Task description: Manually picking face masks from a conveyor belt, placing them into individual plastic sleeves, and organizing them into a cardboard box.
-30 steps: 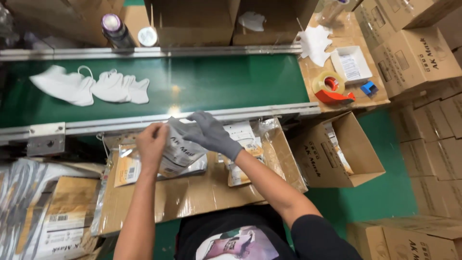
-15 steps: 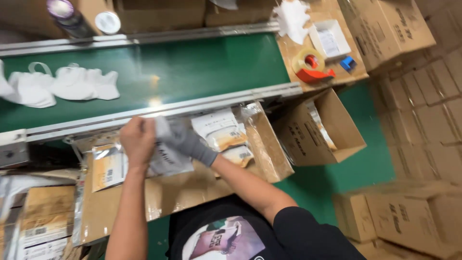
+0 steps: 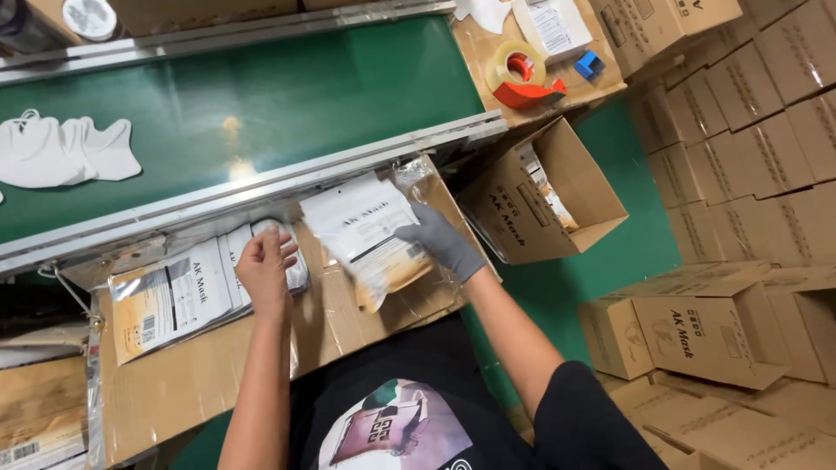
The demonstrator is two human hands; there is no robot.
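Head cam, steep downward, close over hands, single view.

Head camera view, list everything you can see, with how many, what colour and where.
Conveyor belt: one, green, across the top.
Face masks: a few, white, on the belt at left.
Packaged mask stack: several, clear-white, on the cardboard tray.
Mask package: one, white-tan, held up.
Tape dispenser: one, red, top right.
Open carton: one, brown, right of the tray.
Closed cartons: many, brown, stacked right.
Left hand: bare, on the stack.
Right hand: grey glove, gripping the package.
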